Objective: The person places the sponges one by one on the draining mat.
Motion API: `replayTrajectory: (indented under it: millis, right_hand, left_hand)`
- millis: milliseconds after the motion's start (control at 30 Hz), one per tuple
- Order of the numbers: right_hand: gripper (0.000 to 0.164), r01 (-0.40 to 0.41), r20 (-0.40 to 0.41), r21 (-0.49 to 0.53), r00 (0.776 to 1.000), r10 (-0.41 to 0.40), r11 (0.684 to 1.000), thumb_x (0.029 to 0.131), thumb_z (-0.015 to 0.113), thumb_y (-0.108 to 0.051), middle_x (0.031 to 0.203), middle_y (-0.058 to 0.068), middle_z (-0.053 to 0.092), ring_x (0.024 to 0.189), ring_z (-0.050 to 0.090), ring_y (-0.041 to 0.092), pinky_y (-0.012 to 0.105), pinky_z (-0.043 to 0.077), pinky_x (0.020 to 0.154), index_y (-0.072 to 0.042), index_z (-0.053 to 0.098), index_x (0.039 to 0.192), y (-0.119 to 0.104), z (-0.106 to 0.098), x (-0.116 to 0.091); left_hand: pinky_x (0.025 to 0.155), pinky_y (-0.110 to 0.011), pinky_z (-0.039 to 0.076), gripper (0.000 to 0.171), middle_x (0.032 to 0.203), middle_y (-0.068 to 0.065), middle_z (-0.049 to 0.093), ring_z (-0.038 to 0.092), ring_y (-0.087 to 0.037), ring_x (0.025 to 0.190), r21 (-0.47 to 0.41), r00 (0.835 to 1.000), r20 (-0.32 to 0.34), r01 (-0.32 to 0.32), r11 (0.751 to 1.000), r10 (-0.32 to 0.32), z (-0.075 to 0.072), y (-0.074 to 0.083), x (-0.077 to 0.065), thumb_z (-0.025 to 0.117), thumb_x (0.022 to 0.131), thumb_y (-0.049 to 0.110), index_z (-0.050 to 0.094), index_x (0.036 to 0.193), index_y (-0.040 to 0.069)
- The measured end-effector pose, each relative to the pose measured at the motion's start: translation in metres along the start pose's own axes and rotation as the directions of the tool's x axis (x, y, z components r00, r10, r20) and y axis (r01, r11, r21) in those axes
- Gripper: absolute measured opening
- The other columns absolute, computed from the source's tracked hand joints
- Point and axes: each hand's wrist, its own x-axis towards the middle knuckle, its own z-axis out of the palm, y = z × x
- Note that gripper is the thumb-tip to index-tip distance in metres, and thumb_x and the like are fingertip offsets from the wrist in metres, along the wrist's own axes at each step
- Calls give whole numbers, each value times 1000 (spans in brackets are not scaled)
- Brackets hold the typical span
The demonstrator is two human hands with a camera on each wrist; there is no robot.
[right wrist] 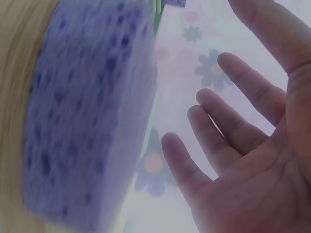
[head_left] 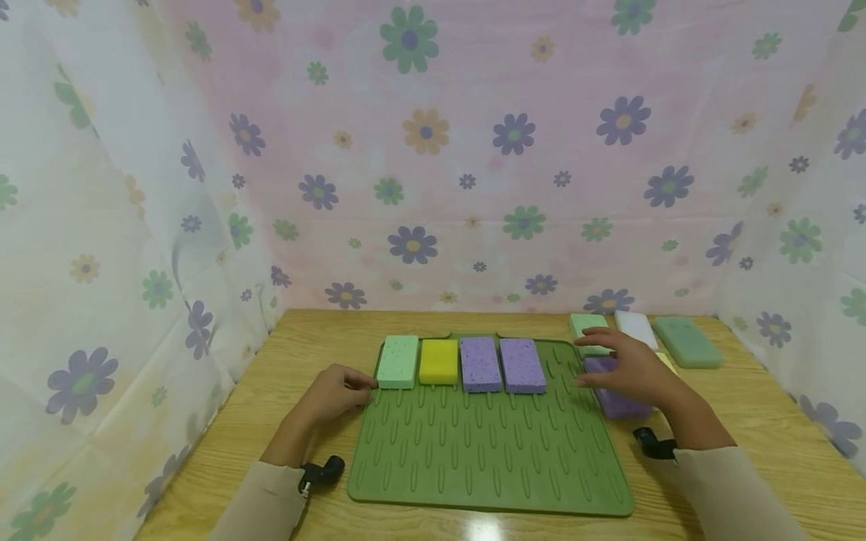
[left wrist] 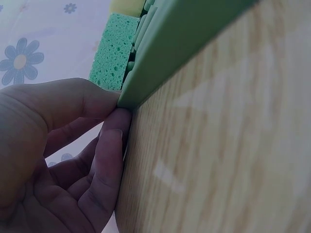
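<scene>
While the person's left hand (head_left: 333, 394) pinched the left edge of a green mat (head_left: 473, 466) between thumb and fingers, the right hand (head_left: 631, 368) hung over the opposite edge with its fingers loosely spread, holding nothing. Just beyond the pinch sat a mint sponge (head_left: 398, 361), close to the mat's left rim, and to the right of it a yellow sponge (head_left: 438, 361) and two purple sponges (head_left: 480, 364) continued a row along the far edge, narrow gaps parting them. Room showed on the mat between the last purple one and the right rim, and a wide ribbed stretch ran from the row to the near edge. Below the right hand, a loose purple sponge (head_left: 617, 406) lay on the table (head_left: 223, 443) just beside the mat; the right wrist view showed the fingers apart from it. Past that hand lay a pale green sponge (head_left: 587, 322), a white sponge (head_left: 636, 328) and, farther right, a blue-green sponge (head_left: 688, 342). Beyond the table's back edge rose flowered cloth (head_left: 467, 158).
</scene>
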Motion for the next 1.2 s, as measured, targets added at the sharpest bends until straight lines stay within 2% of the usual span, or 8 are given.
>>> replayTrajectory:
  millis: [233, 500, 733, 867, 933, 1067, 1167, 1200]
  right_hand:
    - [77, 14, -34, -51, 999, -16, 999, 81, 87, -47, 160, 26, 39, 140, 39, 56, 73, 44, 97, -7, 60, 142, 20, -12, -11]
    - [77, -62, -30, -37, 998, 61, 997, 86, 83, -47, 160, 29, 36, 138, 37, 60, 77, 40, 96, -8, 55, 147, 42, -28, -27]
    - [73, -62, -20, 61, 998, 64, 996, 89, 82, -36, 167, 26, 25, 150, 19, 57, 78, 31, 103, -7, 53, 149, 60, -40, -39]
    - [72, -56, -28, 79, 998, 58, 995, 91, 81, -32, 169, 22, 22, 151, 25, 49, 77, 32, 104, -6, 50, 151, 71, -43, -46]
    - [71, -63, -31, 60, 997, 65, 996, 92, 80, -33, 170, 14, 22, 149, 30, 46, 71, 36, 105, -8, 50, 151, 77, -44, -48]
    - [68, -64, -28, 26, 997, 65, 998, 93, 79, -34, 168, 8, 28, 142, 30, -11, 24, 51, 103, -13, 52, 151, 86, -45, -53]
    - [70, -69, -8, 25, 998, 69, 997, 91, 80, -35, 165, 18, 34, 139, 33, -13, 3, 41, 91, -14, 52, 151, 89, -47, -55]
    - [71, -72, 2, 23, 997, 72, 997, 91, 81, -36, 164, 19, 35, 145, 36, -1, 4, 42, 90, -13, 52, 152, 90, -47, -55]
  left_hand:
    - [69, -31, 59, 19, 101, -2, 75, 68, -14, 82, 2, 1000, -4, -2, 1000, 2, 1, 2, 0, 76, 93, 16, 81, 112, 14]
    - [70, -32, 59, 20, 101, -3, 75, 69, -15, 82, -8, 1000, 3, -1, 1000, 1, 1, 3, -1, 75, 94, 14, 81, 113, 12]
    - [69, -32, 60, 19, 99, -3, 75, 69, -15, 81, -7, 1000, 3, -4, 1000, 4, 1, 3, -1, 74, 94, 13, 81, 112, 12]
    - [69, -32, 59, 19, 99, -3, 75, 69, -15, 81, -5, 1000, 4, -4, 1000, 4, 1, 2, -1, 74, 94, 14, 81, 112, 12]
    - [69, -32, 60, 20, 100, -3, 75, 69, -15, 81, -6, 1000, 4, -6, 1000, 6, 1, 1, -1, 75, 94, 14, 81, 112, 12]
    - [69, -32, 60, 21, 101, -4, 75, 69, -15, 81, -9, 1000, 3, -10, 1000, 10, 1, 0, -2, 75, 94, 15, 81, 113, 11]
    - [69, -32, 60, 21, 102, -4, 75, 69, -15, 81, -12, 1000, 2, -11, 1000, 11, 1, 1, -2, 74, 94, 15, 81, 113, 11]
    - [69, -32, 60, 21, 102, -4, 75, 69, -15, 82, -13, 1000, 1, -11, 1000, 11, 1, 1, -2, 74, 94, 15, 81, 113, 11]
